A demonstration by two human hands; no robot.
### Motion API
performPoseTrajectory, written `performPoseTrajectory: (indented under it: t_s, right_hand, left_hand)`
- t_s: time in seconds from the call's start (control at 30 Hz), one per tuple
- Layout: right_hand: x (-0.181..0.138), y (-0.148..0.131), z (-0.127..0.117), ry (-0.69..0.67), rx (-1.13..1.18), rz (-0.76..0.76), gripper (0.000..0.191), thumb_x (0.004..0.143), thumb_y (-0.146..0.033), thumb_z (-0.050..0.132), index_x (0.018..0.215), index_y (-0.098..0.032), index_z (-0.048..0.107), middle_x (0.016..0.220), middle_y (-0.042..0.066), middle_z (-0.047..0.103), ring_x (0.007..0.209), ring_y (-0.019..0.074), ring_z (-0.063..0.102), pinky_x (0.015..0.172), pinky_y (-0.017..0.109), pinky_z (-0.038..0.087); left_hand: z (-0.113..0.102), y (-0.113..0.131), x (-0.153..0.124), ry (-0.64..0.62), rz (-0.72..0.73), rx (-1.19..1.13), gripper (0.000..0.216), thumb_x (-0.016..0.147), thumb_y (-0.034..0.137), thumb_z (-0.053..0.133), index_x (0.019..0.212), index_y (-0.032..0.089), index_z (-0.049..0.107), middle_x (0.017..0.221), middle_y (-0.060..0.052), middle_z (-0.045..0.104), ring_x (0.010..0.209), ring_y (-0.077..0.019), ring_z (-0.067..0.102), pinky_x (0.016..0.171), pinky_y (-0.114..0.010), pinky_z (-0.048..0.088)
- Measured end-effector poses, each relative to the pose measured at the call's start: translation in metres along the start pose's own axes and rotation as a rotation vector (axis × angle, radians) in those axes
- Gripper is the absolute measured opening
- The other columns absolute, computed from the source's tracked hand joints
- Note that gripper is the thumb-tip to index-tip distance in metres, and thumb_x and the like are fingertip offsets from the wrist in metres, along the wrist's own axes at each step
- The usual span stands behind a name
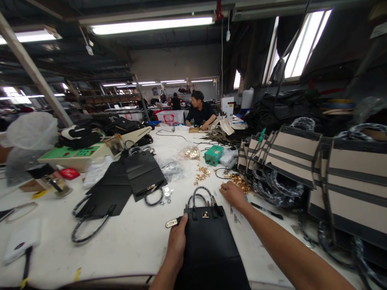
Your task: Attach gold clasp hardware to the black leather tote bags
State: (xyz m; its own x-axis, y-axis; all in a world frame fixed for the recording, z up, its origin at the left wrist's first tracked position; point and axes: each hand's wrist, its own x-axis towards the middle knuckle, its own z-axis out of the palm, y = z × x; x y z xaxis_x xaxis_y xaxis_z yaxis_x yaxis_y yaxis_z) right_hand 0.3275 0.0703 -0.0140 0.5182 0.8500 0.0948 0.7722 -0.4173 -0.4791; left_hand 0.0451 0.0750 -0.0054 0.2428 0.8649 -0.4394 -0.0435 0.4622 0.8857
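A black handbag [211, 245] lies in front of me, its two plastic-wrapped handles [201, 195] pointing away. A gold turn-lock [205, 215] sits near its upper edge. My left hand [177, 241] grips the bag's left edge, thumb on top. Beside that thumb a strap end with a gold plate [171, 222] sticks out to the left. My right hand [234, 194] is on the table beyond the bag, next to a pile of small gold fittings [240, 182]. Its fingers are drawn together at the tips; whatever they hold is too small to make out.
Flat black bag pieces [145, 173] with handles lie at left, near a pale green machine [75, 153]. Stacked beige-and-black bag panels [293, 157] line the right. Ahead stand a green box [213, 155] and loose gold parts [202, 174]. A co-worker [201, 110] sits at the far end.
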Motion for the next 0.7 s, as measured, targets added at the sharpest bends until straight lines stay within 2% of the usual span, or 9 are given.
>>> performPoseTrajectory:
  t_s: [0.13,0.23,0.3,0.37,0.43,0.5,0.57,0.7]
  right_hand:
    - [-0.002,-0.008,-0.013,0.035,0.129,0.015,0.033,0.090,-0.040,0.046,0.081,-0.019,0.069,0.093,0.008,0.071,0.090,0.0201,0.065,0.077,0.029,0.043]
    - [-0.015,-0.019,-0.027,0.034,0.285,0.018,0.041,0.094,-0.043,0.034,0.090,-0.018,0.066,0.088,0.007,0.072,0.069,0.0155,0.068,0.064,0.026,0.047]
    - [-0.035,-0.033,-0.034,0.024,0.386,0.002,0.047,0.095,-0.048,0.027,0.100,-0.018,0.063,0.092,0.007,0.072,0.064,0.0142,0.069,0.057,0.024,0.049]
    - [-0.064,-0.053,-0.036,-0.015,0.566,-0.008,0.049,0.094,-0.055,0.031,0.106,-0.017,0.060,0.093,0.008,0.072,0.065,0.0155,0.070,0.052,0.024,0.050]
    - [-0.096,-0.075,-0.029,-0.118,0.830,0.013,0.047,0.089,-0.059,0.043,0.102,-0.017,0.060,0.087,0.007,0.072,0.063,0.0172,0.071,0.048,0.024,0.050]
    - [-0.124,-0.096,-0.014,-0.229,0.966,0.045,0.047,0.085,-0.062,0.049,0.097,-0.018,0.062,0.081,0.006,0.072,0.058,0.0174,0.070,0.044,0.023,0.047]
    - [-0.141,-0.111,0.004,-0.257,0.905,0.046,0.047,0.084,-0.063,0.049,0.092,-0.019,0.063,0.077,0.004,0.071,0.055,0.0168,0.069,0.043,0.022,0.046]
    - [-0.148,-0.123,0.028,-0.124,0.640,-0.043,0.043,0.090,-0.059,0.043,0.090,-0.021,0.064,0.069,0.000,0.068,0.048,0.0140,0.064,0.046,0.023,0.046]
  left_hand:
    - [-0.003,-0.003,-0.001,-0.020,0.017,-0.072,0.041,0.083,0.047,0.063,0.098,0.011,0.072,0.097,-0.014,0.076,0.094,-0.0266,0.071,0.094,-0.037,0.051]
    - [-0.005,-0.008,0.001,-0.046,0.036,-0.115,0.045,0.082,0.051,0.063,0.099,0.011,0.073,0.100,-0.014,0.075,0.095,-0.0275,0.070,0.095,-0.039,0.051]
    - [-0.007,-0.012,0.002,-0.033,0.082,-0.126,0.046,0.081,0.052,0.064,0.103,0.013,0.072,0.107,-0.013,0.074,0.101,-0.0273,0.069,0.098,-0.039,0.048]
    - [-0.007,-0.014,0.003,-0.022,0.121,-0.136,0.048,0.082,0.053,0.063,0.107,0.013,0.071,0.111,-0.013,0.073,0.105,-0.0271,0.067,0.100,-0.039,0.046]
    - [-0.007,-0.015,0.002,-0.021,0.141,-0.137,0.051,0.082,0.055,0.061,0.108,0.013,0.071,0.110,-0.013,0.073,0.105,-0.0277,0.067,0.100,-0.040,0.045]
    - [-0.008,-0.014,0.000,-0.026,0.155,-0.128,0.053,0.083,0.058,0.058,0.104,0.011,0.072,0.106,-0.014,0.074,0.102,-0.0285,0.067,0.099,-0.041,0.045]
    - [-0.009,-0.014,-0.003,-0.020,0.168,-0.121,0.054,0.082,0.059,0.058,0.100,0.011,0.073,0.105,-0.014,0.074,0.100,-0.0290,0.068,0.096,-0.041,0.046]
    - [-0.010,-0.014,-0.006,0.002,0.204,-0.155,0.052,0.082,0.057,0.059,0.102,0.011,0.073,0.109,-0.014,0.073,0.103,-0.0282,0.067,0.096,-0.039,0.046]
